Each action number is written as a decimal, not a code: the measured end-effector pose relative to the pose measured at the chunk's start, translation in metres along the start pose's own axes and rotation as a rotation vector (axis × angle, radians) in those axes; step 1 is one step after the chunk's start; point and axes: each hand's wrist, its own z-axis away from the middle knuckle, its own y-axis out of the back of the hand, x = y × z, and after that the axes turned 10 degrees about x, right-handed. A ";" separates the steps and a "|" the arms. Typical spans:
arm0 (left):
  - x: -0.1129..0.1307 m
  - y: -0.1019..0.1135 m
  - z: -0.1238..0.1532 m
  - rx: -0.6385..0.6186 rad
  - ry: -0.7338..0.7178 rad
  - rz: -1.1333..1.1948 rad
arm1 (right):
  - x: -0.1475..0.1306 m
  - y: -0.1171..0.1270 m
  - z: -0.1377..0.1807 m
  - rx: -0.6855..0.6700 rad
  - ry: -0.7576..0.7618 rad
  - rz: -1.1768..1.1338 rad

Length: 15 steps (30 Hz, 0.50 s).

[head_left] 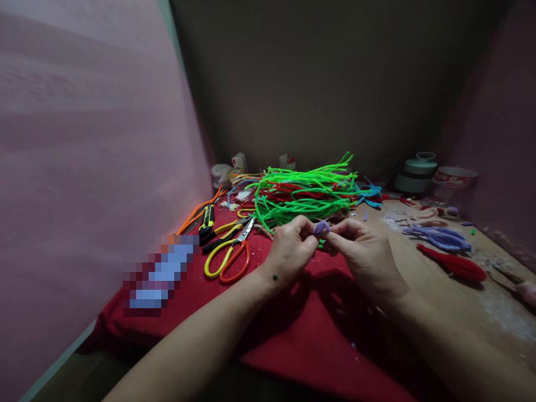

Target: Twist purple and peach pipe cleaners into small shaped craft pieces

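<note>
My left hand (pixel 288 248) and my right hand (pixel 364 254) meet above a red cloth (pixel 310 329), both pinched on a small purple pipe-cleaner piece (pixel 321 228) held between their fingertips. A bit of green shows just under that piece. Right behind my hands lies a big pile of green and red pipe cleaners (pixel 305 195).
Scissors with yellow and orange handles (pixel 230 254), pliers and a cutter knife (pixel 206 220) lie left of my hands. Purple pipe cleaners (pixel 439 237) and a red fuzzy piece (pixel 454 264) rest on the wooden table at right. Containers (pixel 416 174) stand at the back corner. A pink wall closes the left.
</note>
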 end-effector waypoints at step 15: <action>0.013 0.000 -0.002 -0.164 0.326 0.411 | 0.005 0.003 -0.014 -0.039 -0.289 -0.185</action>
